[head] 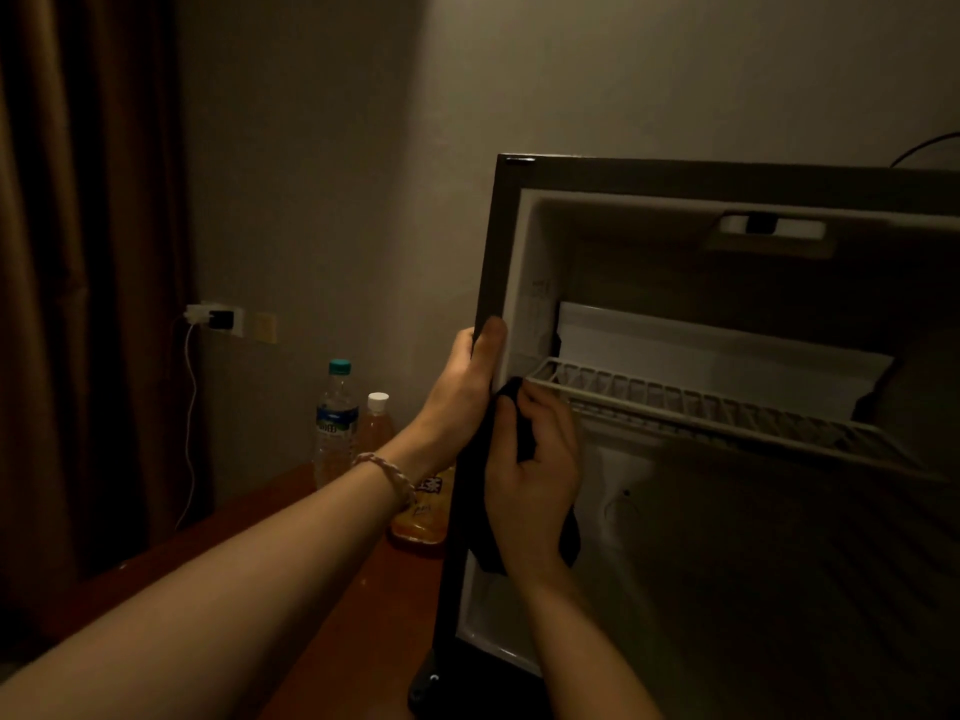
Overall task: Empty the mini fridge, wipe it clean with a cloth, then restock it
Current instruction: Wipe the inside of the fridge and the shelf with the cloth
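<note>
Mini fridge was seen standing open on a reddish-brown table, against a plain wall, with its interior turned toward the camera. Its dark left front edge was gripped by the left hand, the thumb being laid on the inner face of the frame and the fingers being wrapped round the outer side. A braided bracelet was worn on the left wrist. A dark cloth was held by the right hand, whose fingers were curled round it; the upper end of the cloth was pressed against the left inner wall, just at the front left corner of the wire shelf. The rest of the cloth was seen hanging down below the hand, along the frame. The shelf was fitted across the middle of the cabinet and nothing could be made out on it. A white panel was visible behind the shelf, and a light-coloured fitting was mounted under the ceiling of the compartment. The lower part of the interior was left in shadow and its contents could not be told.

Outside the fridge, to its left, a clear water bottle with a teal cap was stood on the table, and an orange drink bottle with a white cap was placed just beside it. A third bottle of orange drink was partly hidden behind the left wrist. A charger with a white cable was plugged into a wall socket beside a brown curtain.
</note>
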